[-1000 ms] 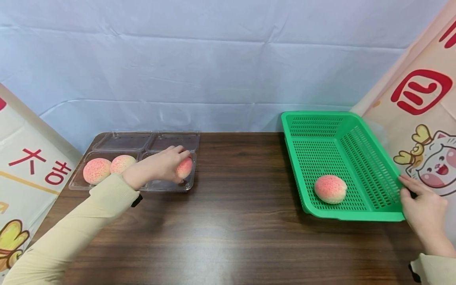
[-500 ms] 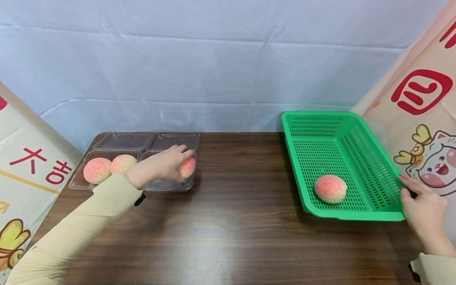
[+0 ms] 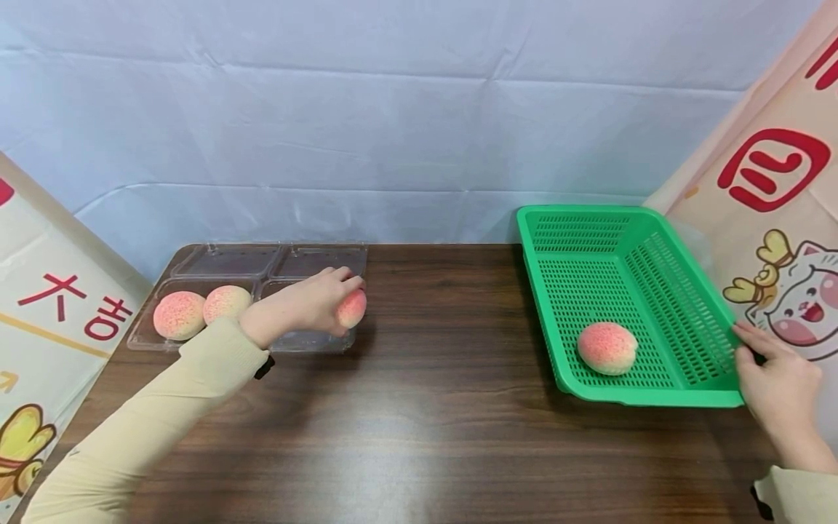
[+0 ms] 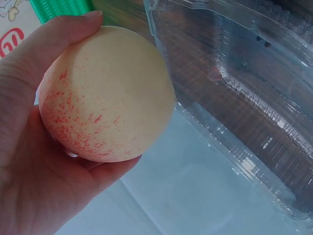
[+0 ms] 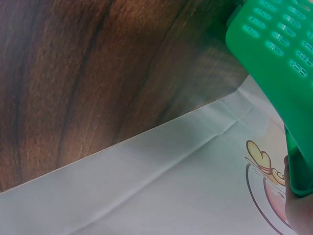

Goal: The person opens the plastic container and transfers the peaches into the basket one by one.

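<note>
My left hand [image 3: 313,300] grips a pink-and-cream peach [image 3: 353,309] over the right edge of a clear plastic clamshell box [image 3: 321,260]. In the left wrist view, thumb and fingers curl round the peach [image 4: 110,93], and the box's wall [image 4: 230,88] stands just beside it. Two more peaches, one redder [image 3: 179,315] and one paler [image 3: 227,303], sit in the box's left part. On the right, my right hand [image 3: 782,382] holds the near right corner of a green slotted basket [image 3: 576,284]. A single peach [image 3: 607,348] lies in that basket. Few fingers show in the right wrist view.
A dark wooden table [image 3: 445,349] spans the space between box and basket. Behind it hangs a pale blue cloth [image 3: 419,131]. Printed cloths flank both sides, the right one [image 3: 779,240] close behind the basket.
My left hand has shifted slightly right with the peach, which now overlaps the box's right edge. The right hand and the basket have stayed in place.
</note>
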The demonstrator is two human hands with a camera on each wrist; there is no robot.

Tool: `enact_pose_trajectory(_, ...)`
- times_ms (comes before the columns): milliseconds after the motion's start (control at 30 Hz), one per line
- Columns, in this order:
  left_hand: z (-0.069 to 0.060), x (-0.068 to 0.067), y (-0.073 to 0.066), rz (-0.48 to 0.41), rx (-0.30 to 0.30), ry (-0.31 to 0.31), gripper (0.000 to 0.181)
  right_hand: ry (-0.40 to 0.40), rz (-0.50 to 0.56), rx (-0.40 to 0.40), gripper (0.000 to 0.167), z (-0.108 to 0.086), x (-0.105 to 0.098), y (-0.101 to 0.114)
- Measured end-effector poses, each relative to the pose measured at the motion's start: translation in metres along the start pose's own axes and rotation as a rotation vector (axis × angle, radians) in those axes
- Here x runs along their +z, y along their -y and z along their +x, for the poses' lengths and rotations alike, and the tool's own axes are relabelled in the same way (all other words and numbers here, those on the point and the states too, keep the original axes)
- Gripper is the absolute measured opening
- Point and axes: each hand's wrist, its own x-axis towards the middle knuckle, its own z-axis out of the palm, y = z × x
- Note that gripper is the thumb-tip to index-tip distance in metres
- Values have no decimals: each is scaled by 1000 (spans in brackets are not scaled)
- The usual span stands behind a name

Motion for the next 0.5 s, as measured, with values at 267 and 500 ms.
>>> enact_pose_trajectory(267, 3, -1, -3, 2, 9, -30, 71, -40, 17, -18, 31, -1, 0, 0)
enact_pose_trajectory(500, 6, -2, -7, -19, 5, -55, 71, -29, 12, -5, 32, -1, 1, 1)
